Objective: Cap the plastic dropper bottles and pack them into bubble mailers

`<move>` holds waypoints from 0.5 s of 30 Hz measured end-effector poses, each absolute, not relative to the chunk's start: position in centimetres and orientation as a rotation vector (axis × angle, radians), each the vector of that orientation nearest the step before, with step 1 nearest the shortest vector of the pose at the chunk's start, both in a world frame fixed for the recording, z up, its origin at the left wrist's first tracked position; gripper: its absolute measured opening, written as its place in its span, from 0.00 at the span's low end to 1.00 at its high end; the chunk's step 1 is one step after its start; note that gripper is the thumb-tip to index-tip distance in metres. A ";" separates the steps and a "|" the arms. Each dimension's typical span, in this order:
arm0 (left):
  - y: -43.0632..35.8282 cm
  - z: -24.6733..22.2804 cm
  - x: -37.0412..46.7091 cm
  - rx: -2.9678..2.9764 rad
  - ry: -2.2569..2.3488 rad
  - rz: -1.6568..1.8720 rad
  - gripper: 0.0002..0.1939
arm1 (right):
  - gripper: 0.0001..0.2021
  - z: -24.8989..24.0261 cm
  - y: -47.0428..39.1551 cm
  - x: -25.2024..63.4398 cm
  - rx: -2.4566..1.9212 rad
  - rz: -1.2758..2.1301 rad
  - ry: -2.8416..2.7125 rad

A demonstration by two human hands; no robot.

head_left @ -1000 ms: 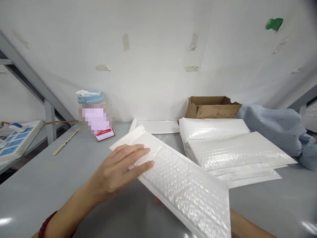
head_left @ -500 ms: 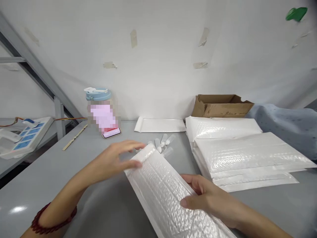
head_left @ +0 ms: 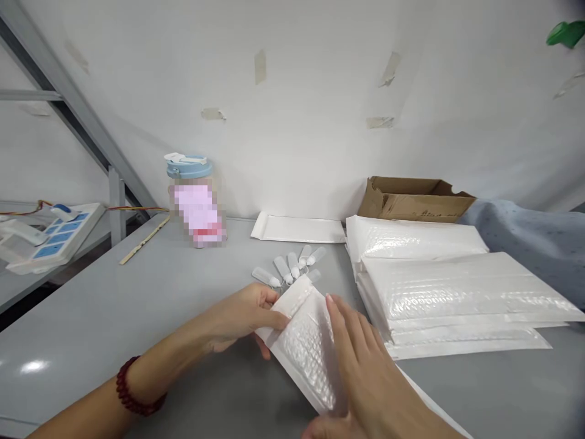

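**A:** What were your fingers doing just then?

**B:** My left hand (head_left: 244, 314) had the far end of a white bubble mailer (head_left: 306, 341) pinched, thumb on top and fingers curled underneath at the corner. My right hand (head_left: 361, 366) lay flat on the mailer's upper face with its fingers straight and loosely spread, pressing down and gripping nothing.

**A:** And where was the mailer itself?

**B:** On the grey counter (head_left: 137, 305) right in front of me, lying at a slant. Its far end was under my left thumb and its near end ran out of sight beneath my right wrist.

**A:** Which step would you call that?

**B:** As I judged it, I was working at the mouth of the mailer, steadying the body with one hand while the other dealt with the end. I couldn't tell whether the mouth was open or folded shut. The next move called for a firm press from the right hand so the slick surface wouldn't slide.

**A:** What lay around you?

**B:** Just beyond the mailer's far end sat a cluster of small clear tubes (head_left: 287, 271), close but apart from it. Further back lay a flat white envelope (head_left: 299, 230), with a stack of mailers (head_left: 439, 280) to the right. Behind the stack stood a cardboard box (head_left: 414, 199), and off to the left a blue-lidded jar (head_left: 189, 167).
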State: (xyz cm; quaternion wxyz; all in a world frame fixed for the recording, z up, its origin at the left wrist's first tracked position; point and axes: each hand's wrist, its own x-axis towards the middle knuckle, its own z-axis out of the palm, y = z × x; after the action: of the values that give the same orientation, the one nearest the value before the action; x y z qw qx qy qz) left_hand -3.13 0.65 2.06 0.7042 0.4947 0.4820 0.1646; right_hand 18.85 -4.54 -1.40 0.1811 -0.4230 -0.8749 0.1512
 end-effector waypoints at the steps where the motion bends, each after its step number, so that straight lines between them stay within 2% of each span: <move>1: 0.4 1.8 -2.6 1.080 1.055 0.364 0.05 | 0.65 -1.7 -4.7 18.6 -1.152 0.309 -2.507; 4: -0.4 1.1 -1.5 1.072 0.992 0.297 0.05 | 0.61 -2.9 -5.2 18.0 -1.105 0.101 -2.538; 9: -1.7 0.9 -0.7 1.240 1.058 0.213 0.05 | 0.43 -4.6 -5.8 17.4 -1.147 -0.098 -2.416; 15: -0.4 0.7 -2.0 1.706 1.221 0.280 0.13 | 0.43 -3.4 -5.1 18.4 -1.196 0.217 -2.413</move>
State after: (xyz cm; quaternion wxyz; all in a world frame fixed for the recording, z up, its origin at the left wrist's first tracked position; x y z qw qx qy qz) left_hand -1.98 -0.42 0.69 0.4902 0.7026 0.5028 0.1152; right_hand 18.45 -5.12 -3.39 0.2180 -0.4320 -0.8716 0.0785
